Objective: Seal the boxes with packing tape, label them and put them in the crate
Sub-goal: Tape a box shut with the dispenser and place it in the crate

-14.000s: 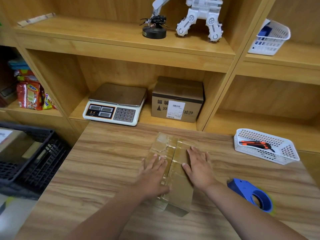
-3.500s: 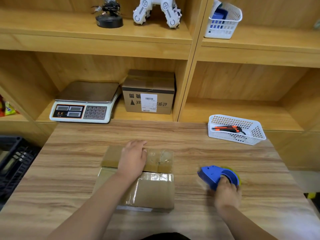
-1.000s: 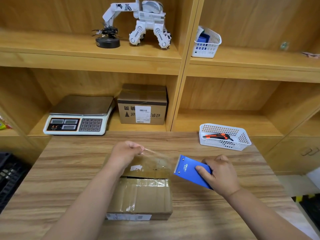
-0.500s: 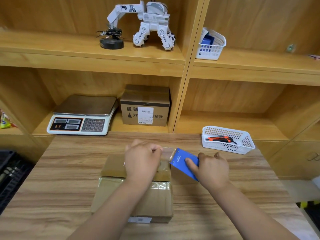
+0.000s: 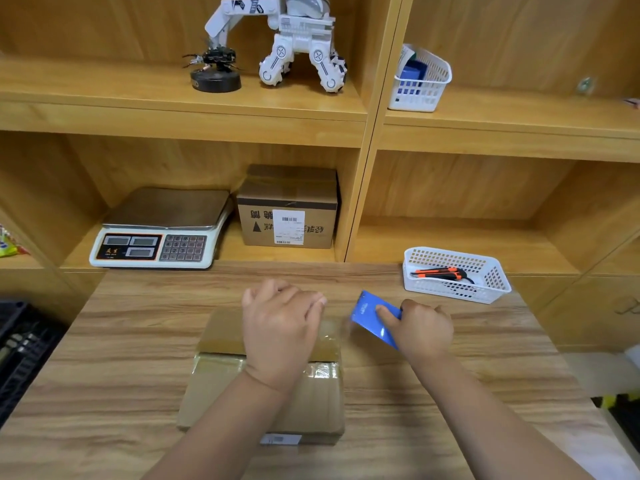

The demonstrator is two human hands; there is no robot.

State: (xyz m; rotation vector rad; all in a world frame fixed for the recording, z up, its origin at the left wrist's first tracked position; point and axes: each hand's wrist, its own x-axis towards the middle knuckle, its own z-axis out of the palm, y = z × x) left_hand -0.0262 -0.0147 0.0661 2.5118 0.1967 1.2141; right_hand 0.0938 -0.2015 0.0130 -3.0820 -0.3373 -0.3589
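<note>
Box (image 5: 318,400) on the worktop (image 5: 121,341), directly before the person, at the sealing step: glossy tape already lies on its near top panel, while the far flap looks bare. The left hand (image 5: 280,327) lies knuckles-up on the box top with fingers bent over the far edge; whether they pinch a tape end cannot be told. The right hand (image 5: 420,329) grasps the blue dispenser (image 5: 369,315) just beside the box's right edge, forefinger laid along its face. The strip between the hands is too blurred to trace. The next move probably calls for drawing the dispenser across the seam under steady tension, the left hand anchoring the box, then tearing and smoothing the tape; labelling and crating appear to remain. Count: two boxes, this one and a labelled one (image 5: 287,209) on the shelf; one dispenser; one scale (image 5: 162,230); two white baskets, one (image 5: 498,285) on the worktop holding one knife (image 5: 440,273), one (image 5: 422,81) on the upper shelf; one black crate (image 5: 20,348) at the left edge, partly in view.
</note>
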